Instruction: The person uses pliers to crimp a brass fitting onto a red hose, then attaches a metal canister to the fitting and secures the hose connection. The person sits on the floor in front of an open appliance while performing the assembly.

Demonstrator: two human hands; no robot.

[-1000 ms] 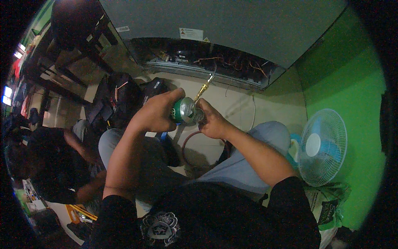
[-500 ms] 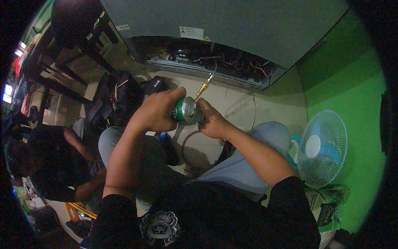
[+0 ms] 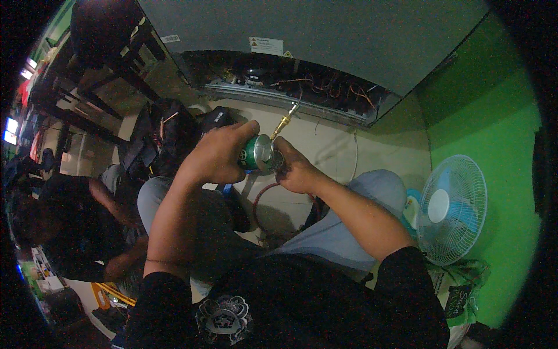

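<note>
My left hand (image 3: 220,152) is wrapped round a small green can (image 3: 251,152) with a silver top, held on its side. The silver end faces my right hand (image 3: 297,170), whose fingers are closed round a metallic fitting (image 3: 278,161) at the can's top. That fitting is partly hidden by the fingers, so its exact shape is unclear. Just above both hands, a brass connector (image 3: 281,126) slants up toward a thin tube from the open base of a large grey refrigerator (image 3: 349,41). Below the hands a red hose (image 3: 259,199) curves down between my knees.
Copper tubes (image 3: 325,86) and a compressor (image 3: 258,75) show in the refrigerator's base. To the right stands a blue-and-white fan (image 3: 450,209) by a green wall (image 3: 488,122). A black bag (image 3: 165,131) lies to the left, near another person's arm (image 3: 110,203).
The can, the brass connector and the refrigerator show slightly farther left in the picture, with a little more of the can's green side visible. Both hands keep their grip.
</note>
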